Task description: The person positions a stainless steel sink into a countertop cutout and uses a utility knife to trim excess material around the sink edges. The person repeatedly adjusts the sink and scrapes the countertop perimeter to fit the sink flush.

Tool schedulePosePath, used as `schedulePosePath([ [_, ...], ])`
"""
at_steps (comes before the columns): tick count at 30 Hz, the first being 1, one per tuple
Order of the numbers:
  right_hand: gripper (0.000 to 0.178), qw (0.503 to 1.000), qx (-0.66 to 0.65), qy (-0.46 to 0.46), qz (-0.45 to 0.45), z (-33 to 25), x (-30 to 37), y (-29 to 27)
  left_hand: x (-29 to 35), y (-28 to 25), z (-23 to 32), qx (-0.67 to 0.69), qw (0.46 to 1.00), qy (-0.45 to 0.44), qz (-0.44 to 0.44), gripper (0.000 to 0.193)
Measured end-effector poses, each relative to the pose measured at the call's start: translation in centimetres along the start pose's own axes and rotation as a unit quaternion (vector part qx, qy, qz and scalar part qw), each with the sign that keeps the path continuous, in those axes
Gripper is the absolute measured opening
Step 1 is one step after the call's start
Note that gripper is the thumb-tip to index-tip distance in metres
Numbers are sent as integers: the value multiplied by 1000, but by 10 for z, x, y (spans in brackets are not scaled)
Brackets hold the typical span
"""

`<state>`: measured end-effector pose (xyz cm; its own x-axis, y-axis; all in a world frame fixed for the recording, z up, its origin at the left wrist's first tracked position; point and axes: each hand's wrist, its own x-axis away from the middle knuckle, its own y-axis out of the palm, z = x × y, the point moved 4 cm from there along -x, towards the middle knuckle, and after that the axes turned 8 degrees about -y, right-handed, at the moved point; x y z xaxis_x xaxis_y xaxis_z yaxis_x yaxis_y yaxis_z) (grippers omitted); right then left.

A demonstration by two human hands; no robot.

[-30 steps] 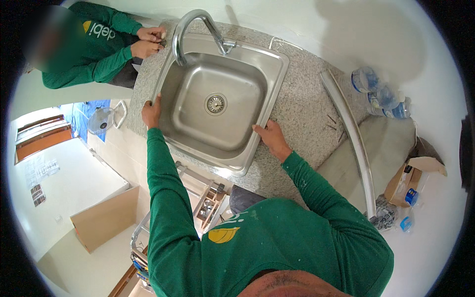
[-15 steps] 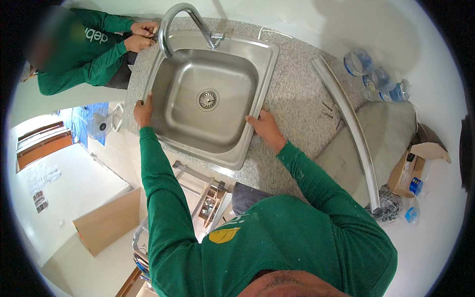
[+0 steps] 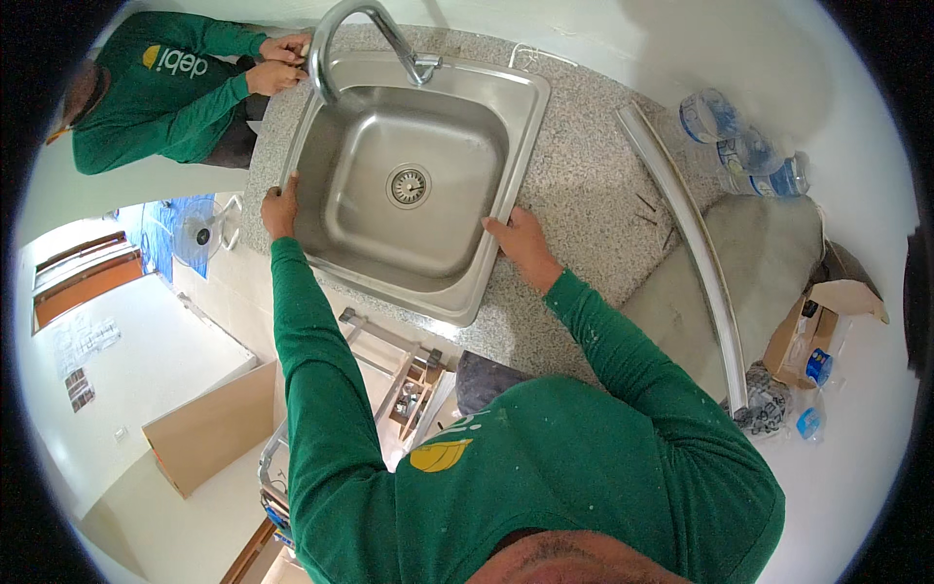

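Note:
A square stainless steel sink (image 3: pixel 342 219) with a round drain (image 3: pixel 409 185) sits in a speckled grey countertop (image 3: pixel 584 185). A curved chrome tap (image 3: pixel 355 24) rises from its far rim. My left hand (image 3: pixel 279 206) grips the sink's left rim. My right hand (image 3: pixel 520 243) grips the right rim, fingers over its edge. Both forearms are in green sleeves.
Another person in a green top stands at the far left, both hands (image 3: pixel 277 60) by the tap's spout. Plastic water bottles (image 3: pixel 744 146) and a long pale curved strip (image 3: pixel 686 234) lie to the right. An open cardboard box (image 3: pixel 812 336) is further right. A stepladder (image 3: pixel 389 360) stands below the counter.
The view has shifted, so the sink now sits lower and more central. Both my hands stay on the sink's rims. The other person's hands remain by the tap.

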<state>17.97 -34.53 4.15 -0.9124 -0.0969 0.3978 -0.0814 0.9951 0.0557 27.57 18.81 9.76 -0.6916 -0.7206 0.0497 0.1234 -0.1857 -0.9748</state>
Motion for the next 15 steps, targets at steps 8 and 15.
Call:
schedulePosePath([
  [8,35,1000,-13,4,-26,2,4,2,3,3,-3,-2,1000,-8,10,104],
  [15,37,996,85,4,-15,-10,9,-5,11,3,-6,13,999,-23,-33,100],
])
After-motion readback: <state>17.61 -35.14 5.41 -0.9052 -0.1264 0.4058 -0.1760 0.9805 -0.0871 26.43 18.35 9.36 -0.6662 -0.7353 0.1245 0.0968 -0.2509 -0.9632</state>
